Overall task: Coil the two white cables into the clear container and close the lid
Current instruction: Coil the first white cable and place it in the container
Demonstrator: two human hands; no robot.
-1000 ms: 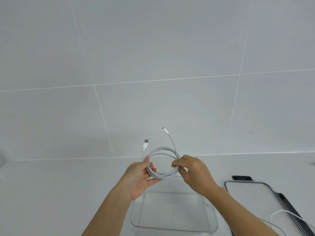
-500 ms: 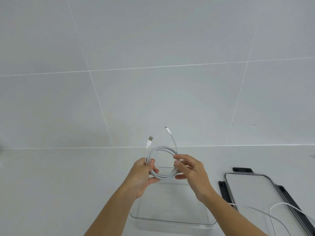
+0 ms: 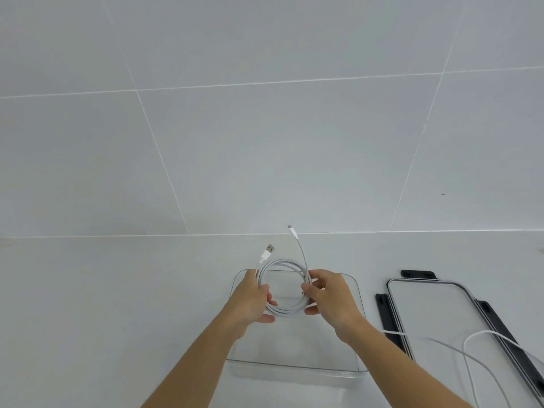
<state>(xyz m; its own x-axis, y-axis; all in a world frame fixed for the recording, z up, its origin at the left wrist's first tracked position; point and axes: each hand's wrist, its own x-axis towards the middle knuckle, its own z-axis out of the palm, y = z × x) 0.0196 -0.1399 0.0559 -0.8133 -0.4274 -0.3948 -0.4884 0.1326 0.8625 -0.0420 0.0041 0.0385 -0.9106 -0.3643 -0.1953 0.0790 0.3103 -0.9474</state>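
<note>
Both hands, left (image 3: 250,301) and right (image 3: 329,298), have fingers clamped on the coil (image 3: 284,285), held just above the open container (image 3: 357,293) at lower centre.

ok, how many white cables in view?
2. One coiled cable, gripped by left hand and right hand over the clear container; one loose cable across the lid at right, running out of frame.

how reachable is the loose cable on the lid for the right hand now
Likely yes once freed: right hand grips the coiled cable, but the loose cable lies unobstructed on the lid beside it.
</note>
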